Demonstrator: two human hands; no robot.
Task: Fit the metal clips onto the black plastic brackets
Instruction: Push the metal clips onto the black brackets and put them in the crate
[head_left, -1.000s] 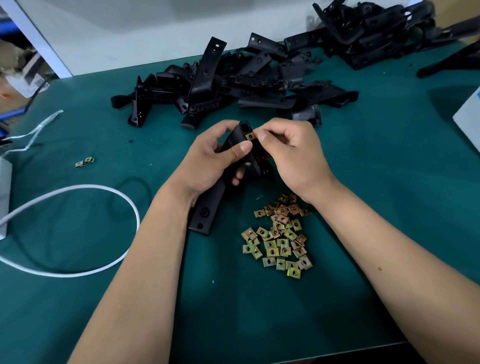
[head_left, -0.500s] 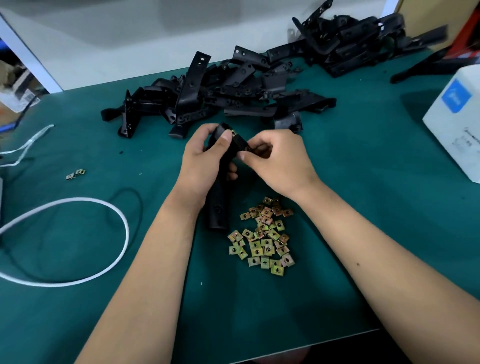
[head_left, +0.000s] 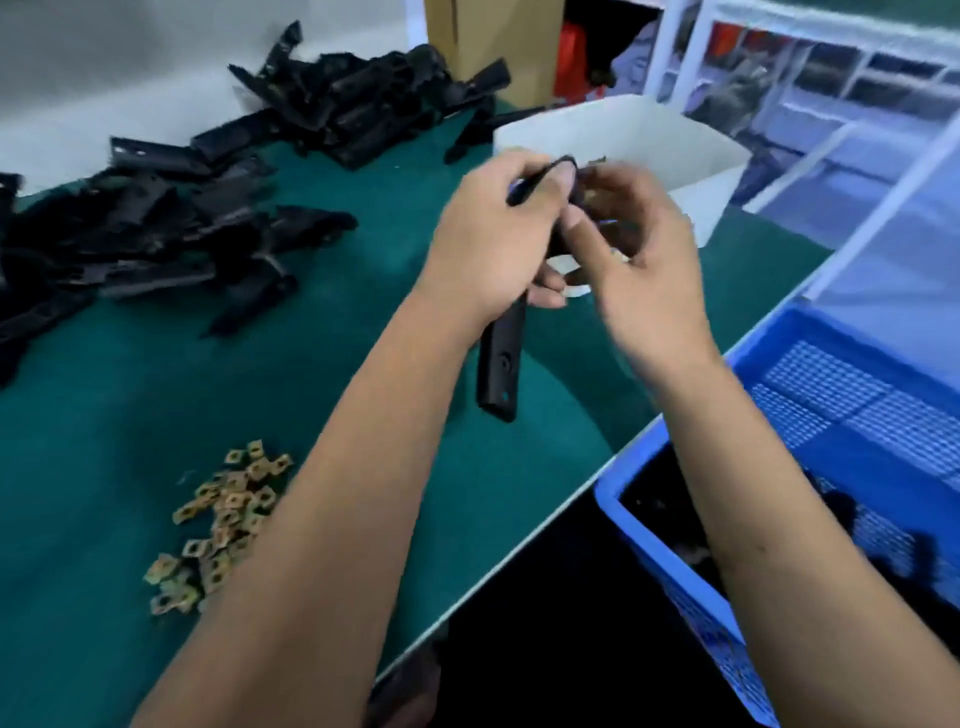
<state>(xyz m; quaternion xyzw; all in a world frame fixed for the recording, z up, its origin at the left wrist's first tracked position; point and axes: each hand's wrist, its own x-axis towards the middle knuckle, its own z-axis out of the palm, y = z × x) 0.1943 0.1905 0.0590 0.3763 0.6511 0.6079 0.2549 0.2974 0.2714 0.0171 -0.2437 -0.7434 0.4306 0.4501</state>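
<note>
1. My left hand (head_left: 493, 244) grips a black bracket (head_left: 501, 364), fingers curled round its upper part; its lower end hangs free above the green mat (head_left: 311, 364).
2. My right hand (head_left: 644, 260) is at the bracket's top end, fingers curled in towards it. The frame is blurred there, so I cannot tell whether they pinch a clip or the bracket itself.
3. The bracket's top bend shows just above my left thumb, between both hands.
4. The loose clips (head_left: 218, 519) lie in a heap on the mat, to the left of my left forearm, well apart from the bracket.
5. A pile of brackets (head_left: 156, 223) sits on the mat's far left, and it runs on towards the far edge.
6. A white box (head_left: 691, 150) stands on the mat just behind my hands.
7. A blue crate (head_left: 857, 415) sits beside the mat's right edge, under my right forearm; dark parts lie in it.
8. A cardboard box (head_left: 493, 47) stands beyond the far pile.
</note>
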